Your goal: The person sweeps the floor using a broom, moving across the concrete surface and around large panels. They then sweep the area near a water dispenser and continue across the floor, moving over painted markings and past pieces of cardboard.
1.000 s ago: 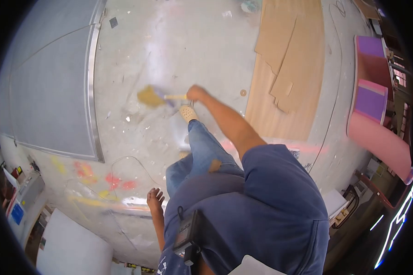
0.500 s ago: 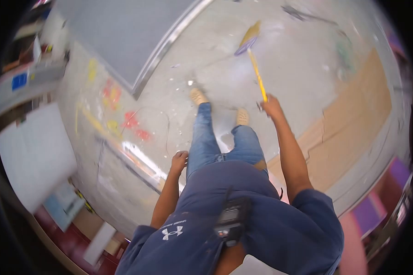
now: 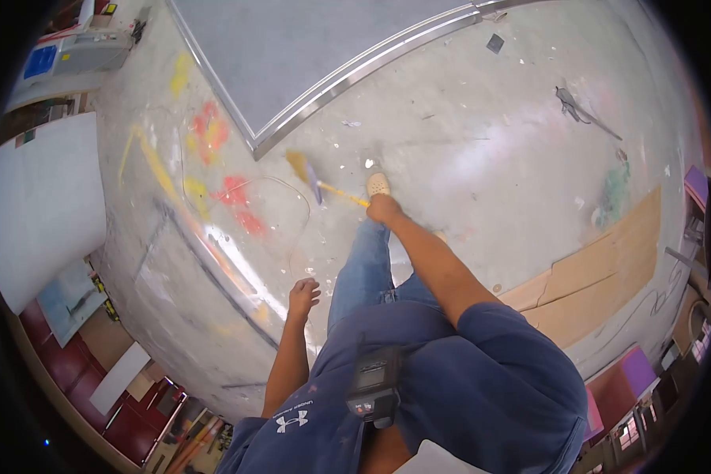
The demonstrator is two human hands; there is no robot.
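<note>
Broom point(image 3: 312, 178) with a yellow handle and straw-coloured bristles is held out over the concrete floor point(image 3: 482, 150), lying toward 11 o'clock from the right hand point(image 3: 383, 208), bristle end farthest from the body. The right hand has its fingers wrapped closed around the near end of the handle, arm stretched forward. The left hand point(image 3: 302, 296) hangs free at the person's side, at 7 o'clock from the broom, holding nothing; its fingers are loosely curled and touch nothing. One pale shoe point(image 3: 378, 184) shows just beside the right hand, planted on the floor among scattered white specks and scraps. Paint stains point(image 3: 213, 158) in red, yellow and orange mark the floor at 9 o'clock from the bristles. A grey mat point(image 3: 308, 39) edged with a metal strip lies at 12 o'clock. Flat cardboard sheets point(image 3: 600, 288) lie at 4 o'clock, well apart from the broom. No container is seen clearly enough to report contents. Writing: a white logo with small lettering sits on the blue shirt point(image 3: 482, 387); the lettering is too small to read. A small black device point(image 3: 374, 385) is clipped at the chest.
</note>
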